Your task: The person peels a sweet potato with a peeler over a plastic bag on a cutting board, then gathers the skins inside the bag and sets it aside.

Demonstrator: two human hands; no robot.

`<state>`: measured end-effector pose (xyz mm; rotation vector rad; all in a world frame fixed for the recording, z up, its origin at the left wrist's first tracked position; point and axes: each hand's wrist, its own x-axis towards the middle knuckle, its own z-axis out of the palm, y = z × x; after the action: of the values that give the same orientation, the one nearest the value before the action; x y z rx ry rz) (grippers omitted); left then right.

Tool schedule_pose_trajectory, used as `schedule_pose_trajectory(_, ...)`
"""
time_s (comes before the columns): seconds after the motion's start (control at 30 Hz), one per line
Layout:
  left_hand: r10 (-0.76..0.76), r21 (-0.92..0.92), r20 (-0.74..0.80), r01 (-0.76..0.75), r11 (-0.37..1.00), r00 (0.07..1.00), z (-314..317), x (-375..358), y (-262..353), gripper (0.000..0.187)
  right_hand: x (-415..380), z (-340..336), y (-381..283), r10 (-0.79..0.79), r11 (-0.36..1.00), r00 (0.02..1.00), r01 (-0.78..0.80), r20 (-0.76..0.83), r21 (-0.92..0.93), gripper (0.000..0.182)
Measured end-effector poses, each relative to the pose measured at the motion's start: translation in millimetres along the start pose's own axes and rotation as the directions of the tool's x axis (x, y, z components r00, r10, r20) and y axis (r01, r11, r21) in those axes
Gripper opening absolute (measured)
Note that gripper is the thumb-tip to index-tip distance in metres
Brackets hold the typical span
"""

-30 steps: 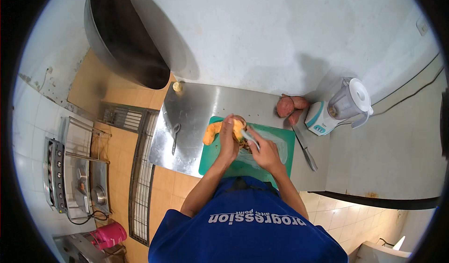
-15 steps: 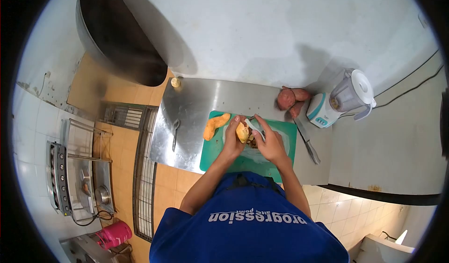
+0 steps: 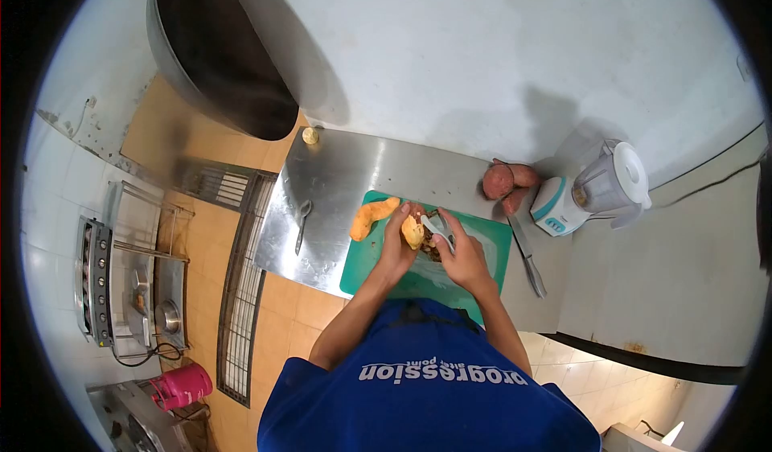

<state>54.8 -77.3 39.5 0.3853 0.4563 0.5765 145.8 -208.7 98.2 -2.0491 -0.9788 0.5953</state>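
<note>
My left hand [image 3: 394,247] is closed round a partly peeled sweet potato [image 3: 412,233], its orange-yellow flesh bare toward me and some reddish skin at the far end. In my right hand [image 3: 465,260] is a white-handled peeler [image 3: 435,228], held close beside the sweet potato; whether its blade touches is too small to tell. Below them lies a green cutting board [image 3: 362,267], with dark peelings [image 3: 431,248] on it between my hands. A peeled orange sweet potato [image 3: 371,215] rests at the board's left edge.
Unpeeled reddish sweet potatoes [image 3: 500,182] lie by the wall, next to a blender [image 3: 591,191]. A knife [image 3: 528,267] is right of the board. On the steel table [image 3: 334,186] are a spoon [image 3: 301,227] and a small pale round piece [image 3: 310,136].
My right hand and the peeler have shifted slightly toward me along the sweet potato. The camera view has turned a little. Both hands keep their hold.
</note>
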Motion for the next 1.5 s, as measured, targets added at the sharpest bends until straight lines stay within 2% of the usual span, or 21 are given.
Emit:
schedule_pose_trajectory(0.13,-0.053,-0.023,-0.035,0.052,0.998,0.998,-5.8,-2.5,1.2,0.021,-1.2,-3.7,1.0,0.046,0.997,0.999,-0.044,0.028,-0.07,0.047)
schedule_pose_trajectory(0.2,-0.045,-0.01,-0.021,0.045,0.999,0.999,-10.8,-0.8,-2.2,0.023,-4.4,3.0,12.2,-0.067,0.998,0.995,0.066,-0.068,-0.02,0.048)
schedule_pose_trajectory(0.33,-0.075,-0.001,-0.032,0.075,0.997,0.997,-11.1,-2.8,-2.7,0.022,-10.3,4.9,13.6,-0.055,0.999,0.995,0.055,-0.089,-0.001,0.051)
schedule_pose_trajectory(0.4,-0.082,0.009,0.025,0.082,0.997,0.996,-13.2,0.6,-1.6,0.022,-11.6,2.5,9.6,0.028,0.999,0.999,-0.029,-0.036,-0.021,0.052)
schedule_pose_trajectory(0.47,-0.09,0.015,0.081,0.089,0.996,0.993,-14.1,5.2,-3.0,0.022,-10.2,5.1,14.7,0.002,1.0,0.998,-0.004,-0.062,-0.031,0.053)
schedule_pose_trajectory(0.53,-0.086,0.016,0.028,0.086,0.996,0.996,-8.7,4.2,-2.1,0.022,-9.3,4.1,12.2,-0.022,0.999,0.997,0.019,-0.076,-0.039,0.053)
schedule_pose_trajectory(0.57,-0.087,0.015,0.027,0.087,0.996,0.996,-10.6,5.5,-2.2,0.022,-9.0,1.7,11.0,0.015,0.999,0.999,-0.016,-0.043,-0.043,0.052)
schedule_pose_trajectory(0.63,-0.084,0.019,0.127,0.082,0.996,0.988,-15.7,8.4,-2.8,0.022,-9.4,-0.4,9.1,0.051,0.997,0.999,-0.052,-0.007,-0.049,0.051)
schedule_pose_trajectory(0.67,-0.08,0.016,0.124,0.079,0.997,0.989,-18.4,8.9,-3.9,0.022,-9.4,-0.5,9.2,0.032,0.999,0.999,-0.032,-0.016,-0.021,0.051)
schedule_pose_trajectory(0.73,-0.12,-0.052,0.052,0.123,0.991,0.991,-14.9,7.0,-3.9,0.023,-8.2,2.8,12.4,0.012,1.0,1.0,-0.012,-0.021,0.005,0.051)
schedule_pose_trajectory(0.77,-0.119,-0.056,0.05,0.122,0.991,0.992,-12.8,5.5,-5.5,0.023,-6.5,7.6,19.1,-0.049,0.997,0.998,0.051,-0.048,0.052,0.051)
schedule_pose_trajectory(0.8,-0.112,-0.044,-0.039,0.11,0.993,0.993,-1.6,0.3,-2.8,0.023,-5.4,7.7,14.5,-0.107,0.988,0.991,0.115,-0.077,0.099,0.051)
schedule_pose_trajectory(0.83,-0.104,-0.029,-0.129,0.101,0.994,0.986,4.7,-2.6,-1.0,0.024,-5.5,5.1,10.8,-0.106,0.989,0.992,0.113,-0.073,0.098,0.051)
schedule_pose_trajectory(0.97,-0.057,0.086,-0.069,0.063,0.994,0.996,-4.6,3.0,-5.8,0.025,-2.6,-6.9,-11.6,-0.036,0.999,0.999,0.036,0.025,-0.002,0.051)
schedule_pose_trajectory(1.03,0.079,0.158,0.054,-0.087,0.984,0.995,-6.6,5.5,-7.9,0.023,-2.5,-3.7,-13.1,-0.026,0.999,0.998,0.028,0.05,-0.043,0.05)
schedule_pose_trajectory(1.17,0.138,0.145,0.004,-0.137,0.98,0.99,-1.4,5.5,-17.2,0.021,-2.9,10.0,4.8,-0.075,0.997,0.997,0.075,-0.006,-0.026,0.05)
schedule_pose_trajectory(1.23,0.177,0.091,-0.123,-0.167,0.982,0.976,3.4,5.3,-22.2,0.02,-3.8,14.4,11.9,-0.076,0.997,0.997,0.075,-0.011,-0.028,0.05)
schedule_pose_trajectory(1.4,0.129,0.077,-0.185,-0.117,0.99,0.974,6.7,3.5,-25.4,0.019,-12.6,23.4,19.4,-0.098,0.995,0.99,0.099,-0.103,0.007,0.052)
schedule_pose_trajectory(1.5,0.098,0.071,-0.223,-0.084,0.994,0.97,2.5,5.0,-31.5,0.02,-16.5,19.9,19.2,-0.044,0.999,0.997,0.044,-0.065,-0.005,0.051)
